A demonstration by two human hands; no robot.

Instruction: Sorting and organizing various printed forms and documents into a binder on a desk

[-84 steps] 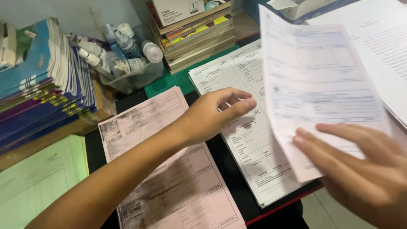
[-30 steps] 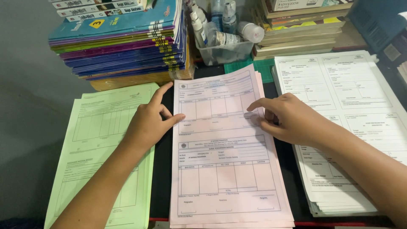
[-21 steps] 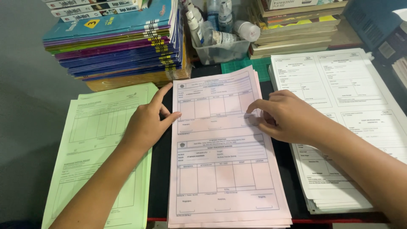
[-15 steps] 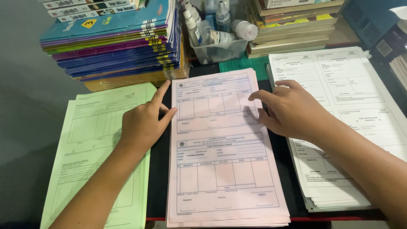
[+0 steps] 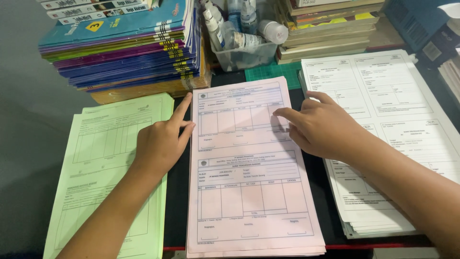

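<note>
A stack of pink printed forms (image 5: 249, 201) lies in the middle of the dark desk. My left hand (image 5: 160, 141) rests against its left edge, index finger stretched up along the edge and thumb touching the paper. My right hand (image 5: 318, 127) lies at the stack's right edge, fingertips pressing on the top pink sheet. Neither hand grips anything. A stack of light green forms (image 5: 103, 168) lies to the left, and a stack of white forms (image 5: 397, 110) to the right, partly under my right forearm.
A tall pile of colourful booklets (image 5: 124, 48) stands at the back left. A clear tub with small bottles (image 5: 242, 36) sits behind the pink forms, on a green cutting mat (image 5: 268, 72). More stacked books (image 5: 326, 33) stand at the back right, next to a dark blue box (image 5: 417, 21).
My right hand has put down the white sheet it held and come to the pink stack's right edge. Both hands have squared the pink stack, which now lies straight.
</note>
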